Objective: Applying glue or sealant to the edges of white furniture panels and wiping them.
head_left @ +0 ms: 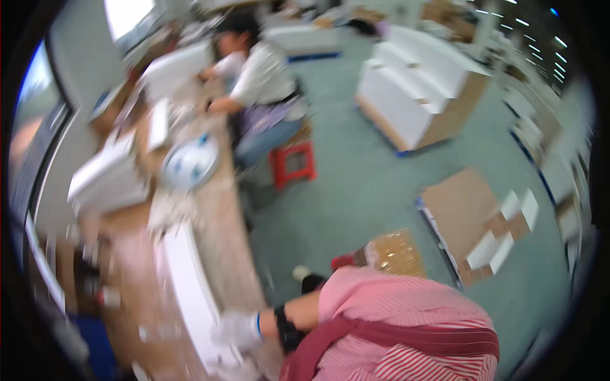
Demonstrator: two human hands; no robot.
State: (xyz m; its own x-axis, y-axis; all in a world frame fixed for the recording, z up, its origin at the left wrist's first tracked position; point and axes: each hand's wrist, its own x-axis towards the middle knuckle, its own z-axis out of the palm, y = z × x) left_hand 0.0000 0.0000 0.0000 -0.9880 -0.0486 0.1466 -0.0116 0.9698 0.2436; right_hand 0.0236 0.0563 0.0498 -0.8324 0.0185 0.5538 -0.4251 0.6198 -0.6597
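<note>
The picture is heavily blurred. My left hand (238,330), in a white glove with a blue cuff and a black watch at the wrist, rests on the near end of a long white panel (187,279). The panel lies along the edge of the brown worktable (222,216). Whether the fingers grip the panel cannot be told. My pink striped shirt (406,330) fills the lower right. My right hand is out of view.
A co-worker (264,82) sits on a red stool (293,162) at the table's far end. A round white and blue object (189,164) and white boxes (105,178) lie on the table. Pallets of white boxes (413,89) and cardboard sheets (464,209) stand on the green floor.
</note>
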